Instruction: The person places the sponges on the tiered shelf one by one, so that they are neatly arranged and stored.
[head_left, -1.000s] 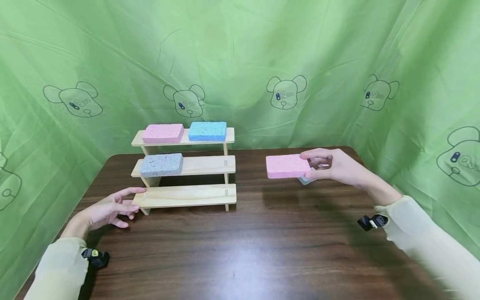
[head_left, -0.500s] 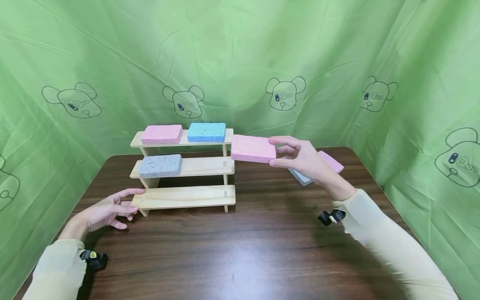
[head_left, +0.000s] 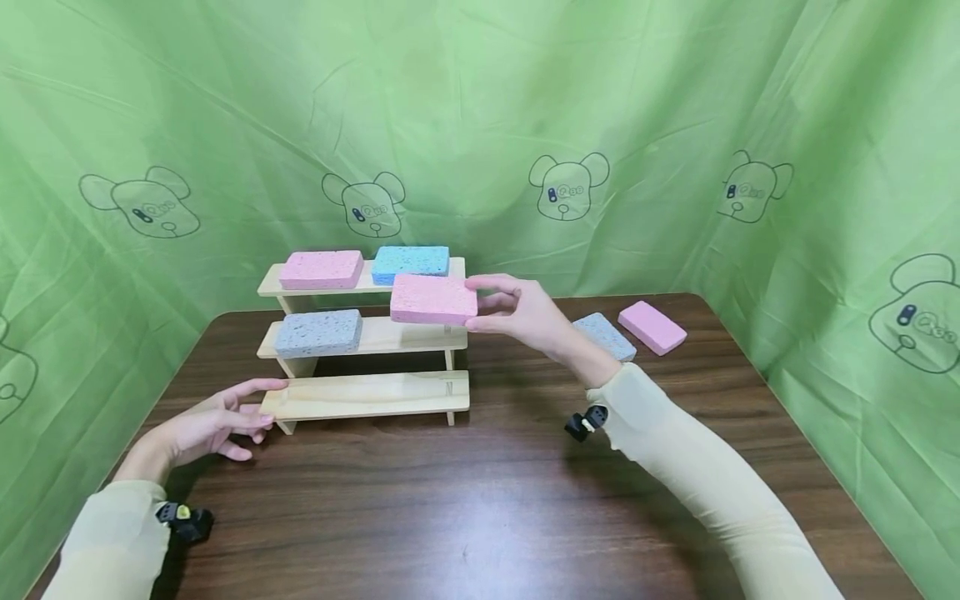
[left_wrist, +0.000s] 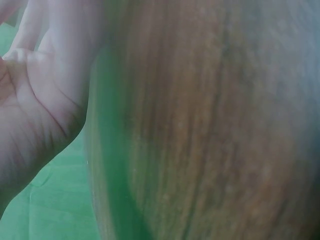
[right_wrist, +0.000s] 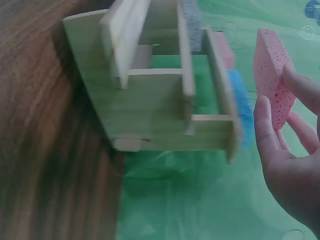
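My right hand (head_left: pixel 525 312) pinches a pink sponge (head_left: pixel 432 300) by its right end, fingers above and thumb below. It is raised in front of the right half of a three-step wooden stand (head_left: pixel 367 395), overlapping the middle and top steps in the head view. The right wrist view shows this sponge (right_wrist: pixel 270 75) tilted in the fingers, beside the stand. My left hand (head_left: pixel 213 423) grips the left end of the bottom step. On the top step lie a pink sponge (head_left: pixel 321 269) and a blue sponge (head_left: pixel 410 262); a grey-blue sponge (head_left: pixel 318 332) lies on the middle step's left.
Behind my right forearm, a grey-blue sponge (head_left: pixel 604 336) and another pink sponge (head_left: pixel 652 327) lie on the brown wooden table (head_left: pixel 420 508). Green curtains (head_left: pixel 480 125) with printed bear heads enclose the back and sides.
My right hand has carried the pink sponge leftward from the table's right side to the stand, uncovering the two sponges on the table. My left hand stays at the bottom step.
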